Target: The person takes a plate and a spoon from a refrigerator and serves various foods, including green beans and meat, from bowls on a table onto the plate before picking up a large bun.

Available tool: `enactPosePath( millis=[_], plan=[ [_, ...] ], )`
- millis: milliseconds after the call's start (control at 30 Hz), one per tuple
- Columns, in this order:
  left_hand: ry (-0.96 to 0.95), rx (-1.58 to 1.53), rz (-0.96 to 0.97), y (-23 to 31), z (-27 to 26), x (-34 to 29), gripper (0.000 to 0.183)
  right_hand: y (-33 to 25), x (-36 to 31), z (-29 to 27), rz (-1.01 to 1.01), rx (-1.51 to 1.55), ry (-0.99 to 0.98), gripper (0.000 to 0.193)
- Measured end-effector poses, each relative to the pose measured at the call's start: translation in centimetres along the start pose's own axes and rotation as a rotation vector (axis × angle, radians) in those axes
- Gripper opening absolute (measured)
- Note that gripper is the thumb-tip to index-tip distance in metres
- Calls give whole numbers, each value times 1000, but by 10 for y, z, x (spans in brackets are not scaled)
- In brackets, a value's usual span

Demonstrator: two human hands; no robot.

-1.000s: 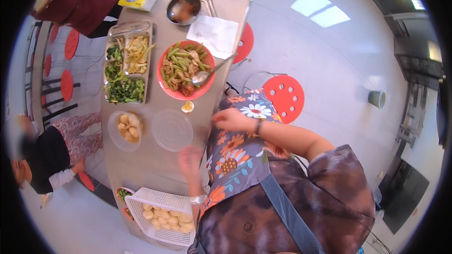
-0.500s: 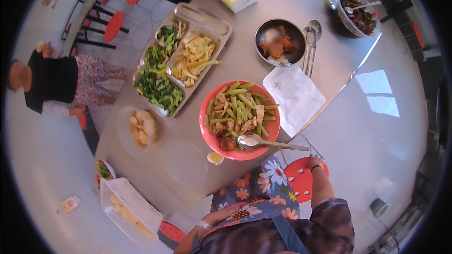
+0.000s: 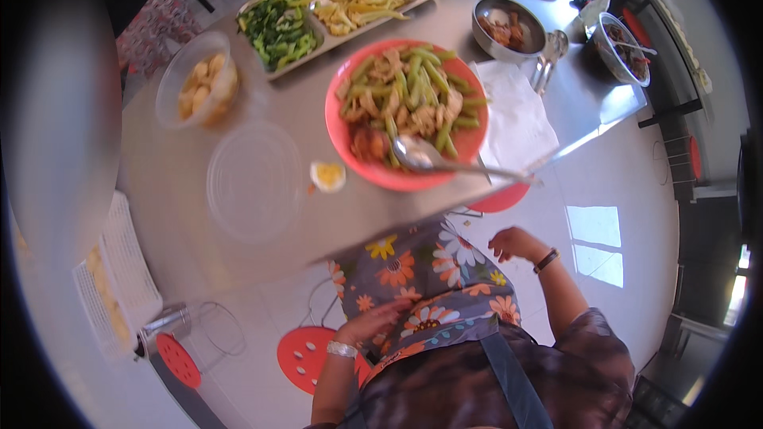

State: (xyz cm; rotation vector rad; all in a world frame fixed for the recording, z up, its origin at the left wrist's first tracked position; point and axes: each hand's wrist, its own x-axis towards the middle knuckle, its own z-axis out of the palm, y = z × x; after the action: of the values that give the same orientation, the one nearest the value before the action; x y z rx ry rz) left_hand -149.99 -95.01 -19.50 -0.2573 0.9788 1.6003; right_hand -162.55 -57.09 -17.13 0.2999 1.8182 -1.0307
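Apron (image 3: 429, 290) under open left hand (image 3: 375, 322)

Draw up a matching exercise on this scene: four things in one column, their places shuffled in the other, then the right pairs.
Things:
1. Spoon
2. Egg half
3. Left hand
4. Right hand

Places:
A. In front of the floral apron
B. Between the clear round lid and the red bowl
C. Out to the right of the apron, holding nothing
D. Resting in the red bowl, handle reaching past the rim

Pairs: 1-D, 2-B, 3-A, 4-C
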Motion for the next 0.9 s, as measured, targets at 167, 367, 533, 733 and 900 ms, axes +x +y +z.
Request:
enactPosePath(
  millis=[167, 367, 533, 733, 900],
  plan=[
    [244, 210, 404, -42, 6, 5, 37, -109, -73, -10, -538, 80, 26, 19],
    [591, 97, 414, -36, 56, -31, 35, -130, -75, -67, -742, 22, 688, 17],
    [788, 69, 599, -11, 86, -46, 33, -170, -27, -145, -477, -390, 1301, 33],
    [758, 188, 660, -3, 89, -28, 31, -195, 32, -192, -414, -467, 1227, 30],
    [788, 343, 590, 25, 109, -49, 32, -186, 40, -238, -286, -306, 1459, 26]
  ],
)
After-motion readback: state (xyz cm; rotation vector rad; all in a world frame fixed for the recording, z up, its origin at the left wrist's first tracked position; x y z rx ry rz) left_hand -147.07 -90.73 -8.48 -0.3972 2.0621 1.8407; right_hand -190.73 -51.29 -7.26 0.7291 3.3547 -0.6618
